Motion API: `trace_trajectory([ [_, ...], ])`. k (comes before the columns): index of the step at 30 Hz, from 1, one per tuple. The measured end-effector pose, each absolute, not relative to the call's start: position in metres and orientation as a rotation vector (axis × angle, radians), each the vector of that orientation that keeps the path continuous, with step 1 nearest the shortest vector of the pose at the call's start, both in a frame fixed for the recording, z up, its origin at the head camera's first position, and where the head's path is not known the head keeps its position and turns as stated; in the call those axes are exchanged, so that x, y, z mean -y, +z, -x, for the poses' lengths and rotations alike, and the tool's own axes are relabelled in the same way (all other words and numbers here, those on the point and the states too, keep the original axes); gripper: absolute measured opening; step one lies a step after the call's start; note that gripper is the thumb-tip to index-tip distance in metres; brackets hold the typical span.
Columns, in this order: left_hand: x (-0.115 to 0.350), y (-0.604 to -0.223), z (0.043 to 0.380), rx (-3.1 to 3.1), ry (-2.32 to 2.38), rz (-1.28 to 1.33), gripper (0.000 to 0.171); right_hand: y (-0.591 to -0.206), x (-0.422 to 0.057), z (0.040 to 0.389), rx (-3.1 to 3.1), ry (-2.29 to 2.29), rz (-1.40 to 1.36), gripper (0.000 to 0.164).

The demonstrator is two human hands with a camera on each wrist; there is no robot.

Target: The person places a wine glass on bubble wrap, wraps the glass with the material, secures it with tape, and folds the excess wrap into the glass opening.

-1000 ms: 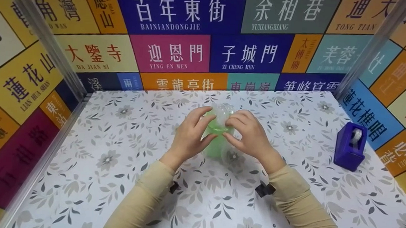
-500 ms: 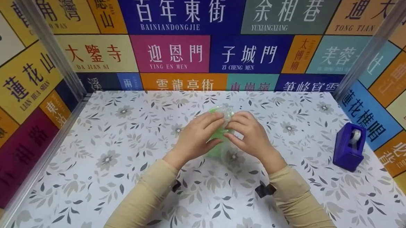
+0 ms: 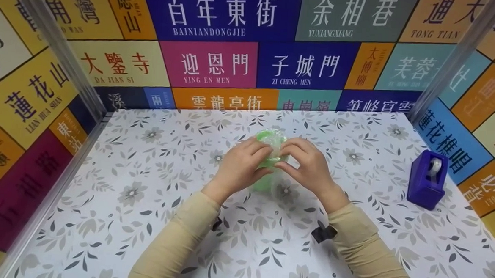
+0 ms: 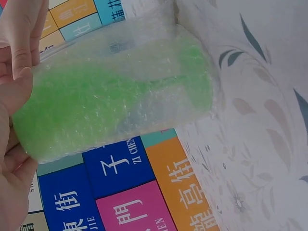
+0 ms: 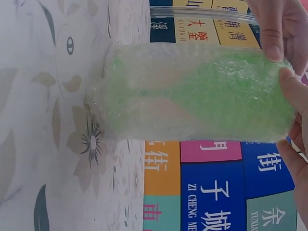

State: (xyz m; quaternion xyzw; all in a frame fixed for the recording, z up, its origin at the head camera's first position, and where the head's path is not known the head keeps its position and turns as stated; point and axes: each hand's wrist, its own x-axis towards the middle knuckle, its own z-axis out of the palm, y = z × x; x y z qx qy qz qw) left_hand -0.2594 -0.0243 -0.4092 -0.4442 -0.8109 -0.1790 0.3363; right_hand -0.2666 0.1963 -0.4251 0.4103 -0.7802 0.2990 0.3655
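A green stemmed glass (image 4: 77, 96) stands upright on the table, wrapped in clear bubble wrap (image 5: 159, 62). Its bowl, stem and foot show through the wrap in both wrist views. At the top, my left hand (image 3: 240, 162) holds the wrapped rim, fingers bent over the edge and thumb against the near side. Opposite it, my right hand (image 3: 307, 164) grips the rim's right side the same way. Bunched wrap lies in the mouth between my hands. My fingertips inside the rim are partly hidden.
A purple tape dispenser (image 3: 427, 179) with a roll of clear tape stands at the table's right. Sign-covered panels (image 3: 211, 65) close off the back and both sides. The floral tabletop (image 3: 141, 226) stretches around the glass.
The bubble wrap that stuck up above the rim now lies lower, folded into the mouth. My left hand has shifted right over the rim; my right hand has hardly moved.
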Motion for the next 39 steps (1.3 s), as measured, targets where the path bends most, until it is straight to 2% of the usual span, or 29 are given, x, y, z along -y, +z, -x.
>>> trace_trajectory([
  [10, 0.017, -0.396, 0.258, 2.347, -0.164, 1.104, 0.033, -0.423, -0.195, 0.264, 2.039, 0.778, -1.027, 0.026],
  [19, 0.009, -0.389, 0.262, 2.499, 0.034, 1.083, 0.035, -0.424, -0.192, 0.262, 2.044, 0.79, -1.039, 0.024],
  [39, 0.026, -0.403, 0.262, 2.15, -0.346, 1.195, 0.029, -0.419, -0.193, 0.263, 2.096, 0.738, -1.048, 0.024],
])
